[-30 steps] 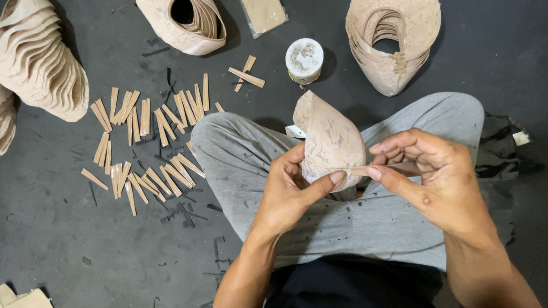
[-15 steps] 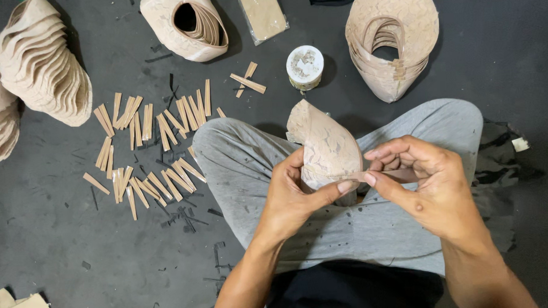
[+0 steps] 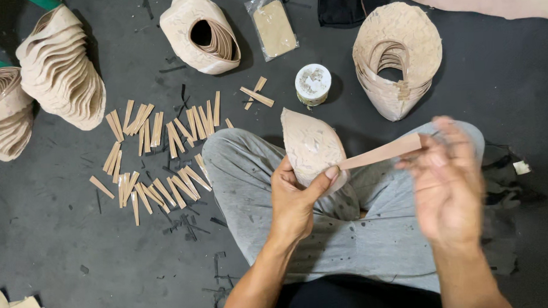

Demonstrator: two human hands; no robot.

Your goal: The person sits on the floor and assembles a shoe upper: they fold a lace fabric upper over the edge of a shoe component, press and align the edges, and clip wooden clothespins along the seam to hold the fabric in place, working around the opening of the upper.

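Note:
My left hand (image 3: 300, 195) grips a beige, pointed shoe-upper piece (image 3: 310, 146) over my lap, thumb pressed on its right edge. A narrow tan strip (image 3: 380, 154) runs from that edge out to the right. My right hand (image 3: 448, 184), blurred by motion, holds the strip's far end between its fingers. I sit cross-legged in grey trousers (image 3: 361, 230) on a dark floor.
Many short tan strips (image 3: 158, 155) lie scattered on the floor at left. Stacks of beige upper pieces (image 3: 61, 70) stand at left, top centre (image 3: 200, 32) and top right (image 3: 398, 52). A small white round tin (image 3: 313, 84) and a plastic bag (image 3: 272, 26) sit ahead.
My right hand has pulled away to the right, drawing the tan strip out from the upper piece. The left hand keeps its grip on the piece.

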